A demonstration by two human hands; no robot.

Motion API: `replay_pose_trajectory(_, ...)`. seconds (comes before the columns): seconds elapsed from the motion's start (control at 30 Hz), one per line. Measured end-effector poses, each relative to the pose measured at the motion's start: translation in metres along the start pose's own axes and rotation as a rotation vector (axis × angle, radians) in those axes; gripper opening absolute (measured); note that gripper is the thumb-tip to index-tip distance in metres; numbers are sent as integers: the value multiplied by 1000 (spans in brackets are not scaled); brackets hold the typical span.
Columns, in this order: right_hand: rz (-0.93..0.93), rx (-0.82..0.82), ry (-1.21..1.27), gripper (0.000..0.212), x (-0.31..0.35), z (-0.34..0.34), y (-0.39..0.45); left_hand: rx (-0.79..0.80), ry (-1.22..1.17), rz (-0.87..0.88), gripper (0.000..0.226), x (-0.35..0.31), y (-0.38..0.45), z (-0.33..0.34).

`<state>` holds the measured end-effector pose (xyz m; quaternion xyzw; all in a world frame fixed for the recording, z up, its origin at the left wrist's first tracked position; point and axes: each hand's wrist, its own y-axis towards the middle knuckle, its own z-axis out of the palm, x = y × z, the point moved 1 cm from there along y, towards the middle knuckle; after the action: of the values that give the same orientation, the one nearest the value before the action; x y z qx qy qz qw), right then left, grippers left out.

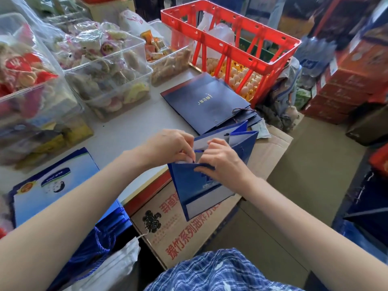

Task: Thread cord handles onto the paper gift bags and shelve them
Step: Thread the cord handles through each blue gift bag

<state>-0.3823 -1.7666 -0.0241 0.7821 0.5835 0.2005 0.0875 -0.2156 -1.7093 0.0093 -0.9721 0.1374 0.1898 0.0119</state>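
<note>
A: Where is the gift bag (199,185) now, relative to the fingers?

B: It stands open just under both hands, above a cardboard box (189,234) beside the desk (126,133). Its mouth points away from the person, and the top edge of its near wall runs left to right, directly under the fingertips.

A: And what do the fingers do?

B: The left hand (170,147) has its fingers curled and pressed together at the near top edge, and it seems to pinch the end of a blue cord (199,151) there. The right hand (222,160) grips the same edge from the other side, thumb on the outer face of the bag. The cord is a short piece lying between the two hands, across the mouth.

A: So which hand is nearer to the hole?

B: The hole itself is hidden by the fingers, so this cannot be told exactly. It is probably just below the left fingertips, so the left hand would push the cord down and inward while the right one keeps the wall steady.

A: Other bags?

B: A flat dark pile (207,101) lies beyond the fingers, far side; more cords (98,244) hang low on the left.
</note>
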Motion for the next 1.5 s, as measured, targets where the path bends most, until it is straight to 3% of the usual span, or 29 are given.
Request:
replay_pose_trajectory(0.17,104,-60,-71,27,9,39,-38,77,28,-29,13,-2,-4,39)
replay_pose_trajectory(0.3,224,-78,-110,32,14,56,-47,-62,53,20,6,-1,-11,54)
replay_pose_trajectory(0.4,265,4,-54,29,19,61,-52,-100,46,1,16,2,-20,68)
replay_pose_trajectory(0.5,439,112,251,22,27,54,-49,-164,-3,-87,12,1,-32,75)
replay_pose_trajectory(0.57,586,94,452,23,28,50,-39,-211,-111,-170,12,4,-39,78)
replay_pose_trajectory(0.67,625,38,476,21,24,44,-18,-230,-189,-225,8,8,-40,74)
replay_pose_trajectory(0.83,684,162,456,17,18,45,-1,-308,-286,-391,10,3,-42,69)
replay_pose_trajectory(0.97,706,121,447,14,20,47,2,-517,-232,-581,12,-5,-45,67)
replay_pose_trajectory(1.0,724,86,451,14,19,45,2,-515,-210,-642,15,-5,-45,65)
replay_pose_trajectory(1.13,763,-3,532,12,21,42,6,-206,-402,-813,23,-3,-39,64)
replay_pose_trajectory(1.2,810,-58,613,12,21,43,8,-125,-428,-859,26,-1,-33,64)
replay_pose_trajectory(1.37,852,-122,822,9,17,40,14,-83,-783,-945,38,-1,-21,56)
replay_pose_trajectory(1.5,759,-20,919,10,20,32,10,-123,-936,-1066,30,4,-18,55)
